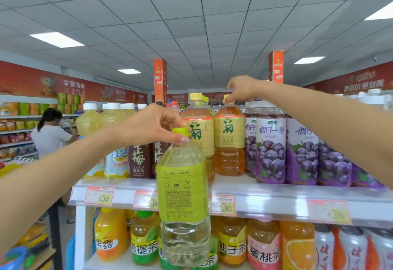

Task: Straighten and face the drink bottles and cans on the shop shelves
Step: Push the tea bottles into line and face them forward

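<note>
The green bottle [182, 195] is held in the air, near, in front of the top shelf [265, 197], and touches no shelf. It is gripped only at the cap by the curled fingers of the left hand [153, 125]. The right hand [240, 88] pinches the cap of the amber bottle [229, 142], which stands on the top shelf.

Judged from this, the main risk is a slip. The green bottle looks full and heavy, and it hangs from the fingertips alone, so it can be dropped onto the shelf edge or the lower row. Its back label is turned to the camera, so a turn is needed, and a turn at the cap can loosen the grip. The place for it is hidden behind it, so a bump into a neighbour is possible. The amber bottle can be tipped if it is pulled at the top; the grape bottles [270, 152] stand just to its right and can be knocked.

Counted in the front row of the top shelf:
- two bottles with yellow labels, the amber one included, with more caps behind;
- two dark bottles [139, 159] at the left;
- four grape bottles, and maybe a fifth hidden by the right arm;
- four price tags [98, 195] on the edge.
</note>
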{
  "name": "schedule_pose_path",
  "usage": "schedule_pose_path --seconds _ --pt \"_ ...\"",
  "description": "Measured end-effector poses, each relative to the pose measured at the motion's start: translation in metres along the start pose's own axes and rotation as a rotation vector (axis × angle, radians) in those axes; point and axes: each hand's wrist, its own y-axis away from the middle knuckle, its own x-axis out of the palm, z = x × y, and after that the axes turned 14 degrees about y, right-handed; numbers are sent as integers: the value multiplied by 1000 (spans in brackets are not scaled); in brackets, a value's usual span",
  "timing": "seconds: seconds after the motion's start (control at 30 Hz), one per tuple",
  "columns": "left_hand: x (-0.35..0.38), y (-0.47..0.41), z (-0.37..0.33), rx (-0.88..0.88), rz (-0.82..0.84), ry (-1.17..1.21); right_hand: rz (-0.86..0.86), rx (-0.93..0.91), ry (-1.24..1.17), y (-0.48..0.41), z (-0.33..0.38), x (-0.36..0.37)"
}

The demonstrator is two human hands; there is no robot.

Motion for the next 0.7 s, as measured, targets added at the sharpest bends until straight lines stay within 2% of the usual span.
schedule_pose_path --seconds 0.07,0.13,0.2,0.27,0.5,0.7 --pt "-3 4 3 3 -4 20 -120 -54 -207 12 15 -11" --pt "-6 5 3 14 -5 38 -22 -140 -419 25 36 -21" --pt "-10 5 -1 28 -24 50 99 -185 -373 31 55 -23" --pt "-14 4 -5 32 -70 30 131 -173 -337 31 65 -16" --pt "-23 -5 -24 34 -173 -5 46 22 -631 36 70 -10" --pt "-33 -16 -37 82 -205 17 4 127 -602 49 45 -13"
